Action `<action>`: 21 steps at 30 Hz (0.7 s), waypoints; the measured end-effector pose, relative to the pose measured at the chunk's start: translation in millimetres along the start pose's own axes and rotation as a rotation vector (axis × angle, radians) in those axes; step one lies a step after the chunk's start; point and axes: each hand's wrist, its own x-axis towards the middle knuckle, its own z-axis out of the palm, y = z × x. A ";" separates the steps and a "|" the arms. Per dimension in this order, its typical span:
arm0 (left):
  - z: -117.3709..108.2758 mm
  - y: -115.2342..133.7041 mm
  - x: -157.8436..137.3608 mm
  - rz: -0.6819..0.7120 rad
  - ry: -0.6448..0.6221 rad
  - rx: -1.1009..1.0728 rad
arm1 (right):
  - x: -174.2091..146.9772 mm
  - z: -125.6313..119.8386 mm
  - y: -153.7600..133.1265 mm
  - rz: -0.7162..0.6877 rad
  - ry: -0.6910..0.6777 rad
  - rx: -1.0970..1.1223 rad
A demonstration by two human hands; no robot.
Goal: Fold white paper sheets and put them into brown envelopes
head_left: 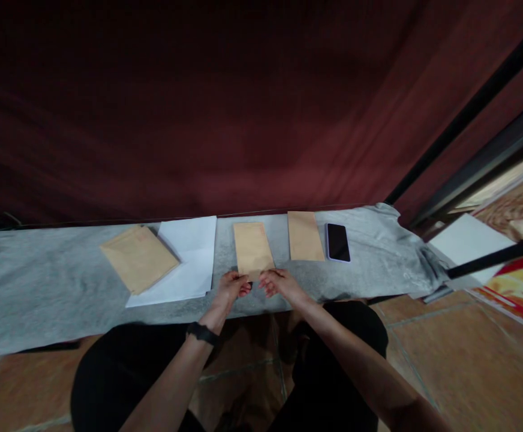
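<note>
A brown paper envelope [253, 247] lies in front of me on the grey cloth, its long side pointing away from me. My left hand [234, 285] pinches its near left corner between thumb and fingers. At the near right corner, my right hand [280, 282] is closed on the same envelope with its fingers curled. To the right lies another brown envelope [305, 236], apart from both hands. On the left, a stack of brown envelopes [140, 258] rests askew, partly over white paper sheets [194, 255].
A phone [337, 242] with a dark screen lies right of the envelopes. The narrow table with grey cloth [54, 282] runs along a dark red curtain [243, 120]. Black metal bars [472, 114] and a white board [471, 243] stand on the right. My knees are close under the near edge.
</note>
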 end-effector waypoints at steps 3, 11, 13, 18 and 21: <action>-7.0 -2.1 2.5 0.003 -0.011 0.099 | -9.7 4.1 0.4 -0.237 0.069 -0.344; -19.2 -7.4 -3.4 0.220 0.193 0.582 | -27.4 21.7 32.2 -0.541 0.039 -1.007; -13.1 -5.7 -2.2 0.500 0.238 0.844 | -26.4 22.6 36.2 -0.554 0.054 -1.008; 21.9 1.5 33.8 0.969 -0.032 1.184 | -23.6 28.1 40.7 -0.550 0.073 -1.000; 34.4 7.4 66.6 0.961 -0.119 1.334 | -23.1 30.8 39.3 -0.519 0.073 -1.005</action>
